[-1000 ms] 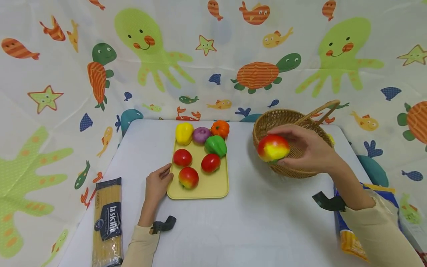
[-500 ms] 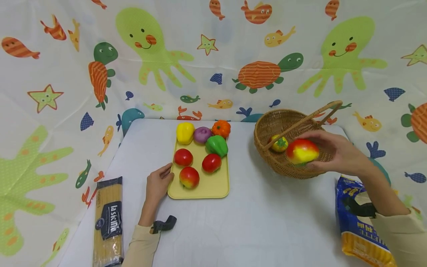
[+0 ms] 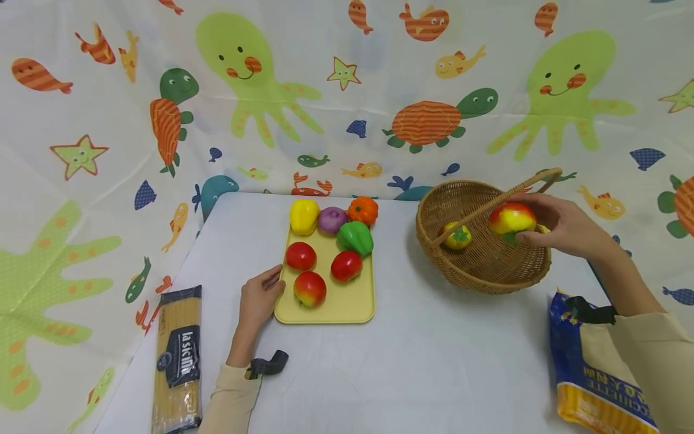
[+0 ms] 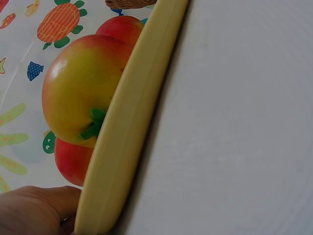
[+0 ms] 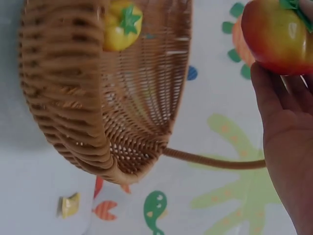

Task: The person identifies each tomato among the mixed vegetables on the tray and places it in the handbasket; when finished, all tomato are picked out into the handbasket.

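My right hand (image 3: pixel 569 226) grips a red-and-yellow toy fruit (image 3: pixel 511 218) with a green leafy top, above the right part of a wicker basket (image 3: pixel 488 283). Inside the basket lies a yellow toy fruit with a green star-shaped top (image 5: pixel 122 24). My left hand (image 3: pixel 258 296) touches the left edge of a yellow tray (image 3: pixel 347 307) with loosely bent fingers. On the tray are several red toy fruits, one of them red-yellow (image 4: pixel 80 88). A yellow bell pepper (image 3: pixel 304 217), a purple onion-like vegetable (image 3: pixel 332 220), an orange pumpkin (image 3: pixel 362 211) and a green pepper (image 3: pixel 355 238) fill its far end.
A pack of spaghetti (image 3: pixel 179 361) lies at the left of the white table. A blue-and-yellow pasta bag (image 3: pixel 596 374) lies at the right, partly under my right forearm. The basket's arched handle (image 3: pixel 499 202) rises beside my right hand. A patterned curtain hangs behind.
My right hand has carried the red-and-yellow toy fruit rightward across the basket, then slightly farther back, uncovering the yellow fruit inside. My left hand stays at the tray's edge.
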`<state>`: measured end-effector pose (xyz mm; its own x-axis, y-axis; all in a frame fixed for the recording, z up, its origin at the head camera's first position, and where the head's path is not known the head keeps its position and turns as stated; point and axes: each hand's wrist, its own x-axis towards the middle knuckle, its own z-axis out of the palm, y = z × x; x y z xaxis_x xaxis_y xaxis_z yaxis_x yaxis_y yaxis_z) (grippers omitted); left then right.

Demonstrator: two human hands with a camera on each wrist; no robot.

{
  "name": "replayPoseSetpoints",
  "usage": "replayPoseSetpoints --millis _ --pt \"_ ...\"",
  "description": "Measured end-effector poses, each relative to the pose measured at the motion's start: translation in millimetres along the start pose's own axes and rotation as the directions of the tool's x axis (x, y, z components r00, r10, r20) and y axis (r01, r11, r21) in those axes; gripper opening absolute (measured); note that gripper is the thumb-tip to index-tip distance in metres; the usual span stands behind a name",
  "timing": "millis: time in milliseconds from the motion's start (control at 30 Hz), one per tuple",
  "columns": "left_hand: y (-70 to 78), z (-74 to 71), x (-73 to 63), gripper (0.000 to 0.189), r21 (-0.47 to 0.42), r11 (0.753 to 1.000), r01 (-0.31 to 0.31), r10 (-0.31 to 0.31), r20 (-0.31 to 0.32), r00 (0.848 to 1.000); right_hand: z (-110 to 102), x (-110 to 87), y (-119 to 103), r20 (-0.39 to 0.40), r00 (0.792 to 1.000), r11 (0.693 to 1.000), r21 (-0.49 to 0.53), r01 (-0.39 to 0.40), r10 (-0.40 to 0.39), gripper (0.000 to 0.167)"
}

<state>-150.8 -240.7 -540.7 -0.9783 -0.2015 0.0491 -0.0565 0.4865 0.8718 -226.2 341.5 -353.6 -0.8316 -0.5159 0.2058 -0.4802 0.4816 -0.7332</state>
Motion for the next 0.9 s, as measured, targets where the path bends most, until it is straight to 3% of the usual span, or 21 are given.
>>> replayPoseSetpoints --millis 133,333,567,733,900 --pt "-0.5 -0.3 0.1 0.04 0.007 1.0 0.002 -0.002 0.003 1.0 -2 10.4 9 -0.008 0.998 0.997 -0.027 -0.067 0.067 0.058" --pt "-1.1 -0.7 -0.3 0.04 -0.011 1.0 0.001 -0.001 0.014 1.0 -4 26.7 20 0.004 0.995 0.993 -0.076 -0.096 0.096 0.059" --pt "-3.9 -1.3 -0.1 0.04 -0.019 1.0 -0.011 0.011 0.014 1.0 -4 42.5 28 0.038 0.987 0.987 -0.005 -0.158 0.158 0.059" --pt "-4.7 -3.2 -0.9 0.04 -0.016 1.0 -0.008 0.008 0.011 1.0 -1 52.3 37 0.03 0.973 0.973 -0.027 -0.229 0.23 0.06" --pt "-3.7 -5.1 -1.7 0.04 -0.019 1.0 -0.006 0.006 0.016 1.0 4 62.2 51 0.081 0.966 0.968 0.032 -0.249 0.246 0.059"
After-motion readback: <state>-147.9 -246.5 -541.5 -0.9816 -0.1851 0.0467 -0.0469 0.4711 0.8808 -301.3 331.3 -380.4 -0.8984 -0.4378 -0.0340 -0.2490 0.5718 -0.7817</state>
